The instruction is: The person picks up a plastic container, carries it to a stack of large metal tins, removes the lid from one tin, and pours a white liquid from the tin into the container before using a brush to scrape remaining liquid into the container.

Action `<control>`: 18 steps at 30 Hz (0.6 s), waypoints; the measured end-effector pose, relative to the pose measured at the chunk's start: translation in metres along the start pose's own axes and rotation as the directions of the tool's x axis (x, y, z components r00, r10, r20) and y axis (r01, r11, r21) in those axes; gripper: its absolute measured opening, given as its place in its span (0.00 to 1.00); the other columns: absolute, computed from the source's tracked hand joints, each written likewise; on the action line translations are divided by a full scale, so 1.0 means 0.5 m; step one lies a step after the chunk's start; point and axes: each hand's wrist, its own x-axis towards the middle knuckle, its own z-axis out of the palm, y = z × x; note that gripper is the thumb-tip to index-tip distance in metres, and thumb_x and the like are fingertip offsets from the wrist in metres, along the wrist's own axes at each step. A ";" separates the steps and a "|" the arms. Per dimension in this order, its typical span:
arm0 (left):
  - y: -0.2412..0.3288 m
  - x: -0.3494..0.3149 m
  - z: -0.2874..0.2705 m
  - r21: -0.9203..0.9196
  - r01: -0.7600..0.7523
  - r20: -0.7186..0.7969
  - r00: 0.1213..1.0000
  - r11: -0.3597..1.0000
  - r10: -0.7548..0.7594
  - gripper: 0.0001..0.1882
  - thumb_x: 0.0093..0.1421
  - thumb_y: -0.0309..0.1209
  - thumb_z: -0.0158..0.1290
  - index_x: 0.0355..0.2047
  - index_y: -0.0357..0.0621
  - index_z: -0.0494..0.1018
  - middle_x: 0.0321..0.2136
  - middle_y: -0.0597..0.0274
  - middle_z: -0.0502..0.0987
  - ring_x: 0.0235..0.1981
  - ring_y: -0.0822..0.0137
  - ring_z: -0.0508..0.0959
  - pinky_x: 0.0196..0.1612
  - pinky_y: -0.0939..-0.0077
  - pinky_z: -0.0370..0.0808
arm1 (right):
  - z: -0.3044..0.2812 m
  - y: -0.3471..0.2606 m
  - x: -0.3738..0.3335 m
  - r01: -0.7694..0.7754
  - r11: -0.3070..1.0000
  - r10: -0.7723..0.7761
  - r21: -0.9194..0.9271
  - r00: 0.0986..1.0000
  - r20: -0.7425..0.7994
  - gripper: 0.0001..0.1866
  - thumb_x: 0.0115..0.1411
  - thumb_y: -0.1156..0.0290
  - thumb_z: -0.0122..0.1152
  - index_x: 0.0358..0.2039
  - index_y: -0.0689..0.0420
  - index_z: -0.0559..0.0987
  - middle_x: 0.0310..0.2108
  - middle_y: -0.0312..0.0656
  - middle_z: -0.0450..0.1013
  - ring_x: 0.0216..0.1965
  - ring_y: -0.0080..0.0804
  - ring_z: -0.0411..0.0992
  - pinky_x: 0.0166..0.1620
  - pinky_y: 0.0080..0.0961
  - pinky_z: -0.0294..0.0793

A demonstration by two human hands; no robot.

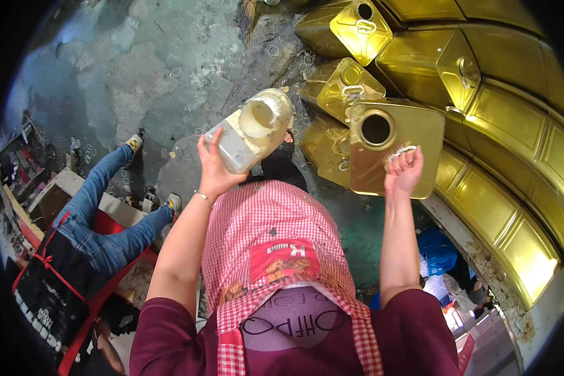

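My left hand (216, 174) is wrapped round the lower side of a cloudy plastic container (235, 150) with a wide round mouth, held tilted in front of me. Pale residue coats the container around its mouth. To the right, my right hand (403, 170) is closed in a fist on the handle of a square gold tin can (373, 174). The can's top faces me, and its round opening is uncovered and dark inside. What either vessel contains cannot be made out.
Several gold tins (514, 119) are stacked along the right side, some with caps and wire handles. A person (100, 244) in jeans and a black apron sits at the left, legs stretched over the stained floor (131, 81). Blue plastic (435, 250) lies beyond my right arm.
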 end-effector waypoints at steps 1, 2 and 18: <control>-0.020 -0.006 0.035 -0.012 0.003 0.009 1.000 1.000 -0.003 0.64 0.25 0.34 0.71 0.65 0.57 0.49 0.59 0.35 0.48 0.63 0.35 0.50 0.65 0.46 0.55 | 0.002 0.038 0.004 0.046 0.999 -0.047 -0.020 0.998 -0.044 0.23 0.68 0.55 0.44 0.17 0.46 0.55 0.12 0.25 0.45 0.12 0.17 0.40 0.15 0.19 0.40; -0.041 -0.011 0.068 -0.025 0.006 0.019 1.000 1.000 -0.006 0.64 0.25 0.34 0.71 0.65 0.58 0.49 0.59 0.35 0.48 0.63 0.35 0.49 0.65 0.46 0.55 | 0.000 0.067 0.008 0.093 0.995 -0.096 -0.043 0.992 -0.086 0.23 0.69 0.55 0.43 0.17 0.46 0.55 0.12 0.26 0.45 0.12 0.17 0.40 0.15 0.19 0.40; -0.254 -0.004 0.397 -0.086 -0.003 -0.124 0.992 0.996 -0.008 0.63 0.24 0.32 0.70 0.64 0.66 0.52 0.61 0.42 0.47 0.63 0.35 0.47 0.59 0.40 0.56 | 0.034 0.387 -0.112 0.127 0.988 -0.078 -0.092 0.907 0.413 0.21 0.71 0.59 0.37 0.20 0.50 0.56 0.14 0.28 0.48 0.14 0.17 0.42 0.19 0.18 0.43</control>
